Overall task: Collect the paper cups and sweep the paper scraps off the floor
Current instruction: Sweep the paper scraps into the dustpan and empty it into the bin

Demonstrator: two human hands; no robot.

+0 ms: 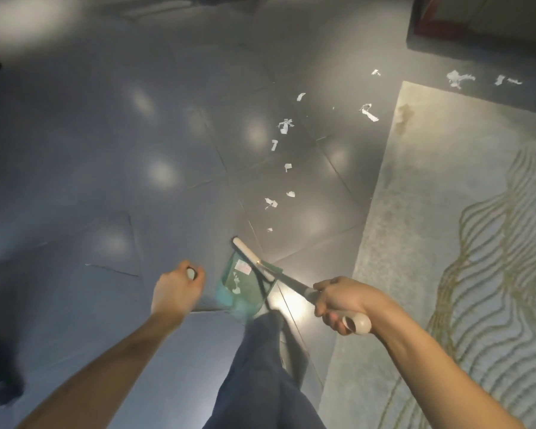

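**Now Sweeping Up the Paper Scraps**

Slowly is the best way to do this step, I think. Short, soft strokes keep the light paper from flying off, and the pan should sit flat on the floor so bits do not slip under it.

Start on the left. The left hand (177, 287) is curled round the top of a thin handle (191, 273). Only a small round end shows between the fingers, so it is hard to be sure, but it looks like the handle of the green dustpan (245, 286). The fingers wrap tight and are not spread.

Next comes the dustpan itself, just right of that hand, low by the person's dark trouser leg (260, 366). A few white bits already lie inside it. The broom head (248, 252), a pale bar, lies across the far edge of the pan.

Further right, the right hand (341, 301) grips the broom handle (358, 323). All the fingers are curled round the pale grip, and the thumb lies along the top. It is a firm hold.

The paper scraps (283, 125) lie in a loose trail on the grey floor tiles (106, 150), running up and away from the broom toward the top right. Some sit near the edge of the pale rug (446, 243), and a few more lie past its far corner. They are well apart from each other, so the broom should pull the far ones in first. I see no paper cups in this view.
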